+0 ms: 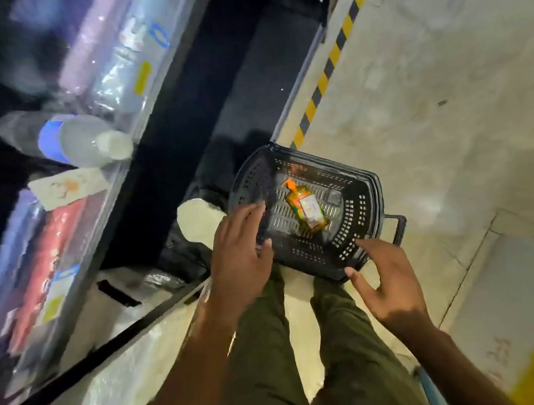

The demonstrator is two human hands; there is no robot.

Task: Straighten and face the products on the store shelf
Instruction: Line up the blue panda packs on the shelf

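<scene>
Aisle floor (pixel 453 112) lies wide open to the right and far right; a yellow-and-black hazard stripe (pixel 333 53) runs along the dark base of the shelf (pixel 103 227) on the left. Black basket (pixel 358 223) sits on the floor just ahead of the person's legs (pixel 264 358), near the stripe's near end. One orange pump bottle (pixel 306 210) lies flat inside it, nozzle toward the far side, white label up. Left hand (pixel 239 258) is over the basket's left rim, fingers straight and spread, gripping nothing. Right hand (pixel 388 284) is at the near right rim, also loose and spread, fingertips just beside the wall; contact can't be told. Shelf stock is blurred: a clear bottle with a blue band (pixel 76 140) lies tipped with its cap out over the shelf front, a white box (pixel 69 188) sits askew nearer, and red packs (pixel 45 256) follow.
</scene>
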